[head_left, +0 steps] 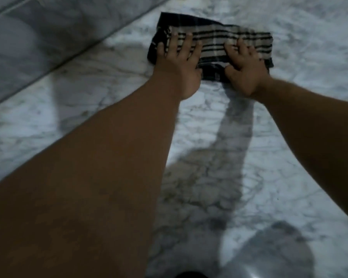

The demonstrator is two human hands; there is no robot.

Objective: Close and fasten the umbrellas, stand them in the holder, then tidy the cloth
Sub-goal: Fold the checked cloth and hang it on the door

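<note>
A folded cloth (219, 37), dark with pale stripes, lies flat on the marble floor ahead of me. My left hand (179, 63) presses on its left part with fingers spread and straight. My right hand (247, 65) rests on its right part, fingers slightly bent on the fabric, not clearly gripping it. Both arms are stretched forward. No umbrella or holder is in view.
The white marble floor (88, 121) spreads all around the cloth. A raised step or ledge edge (48, 47) runs diagonally along the upper left. Shadows of my arms and body fall on the floor in front of me.
</note>
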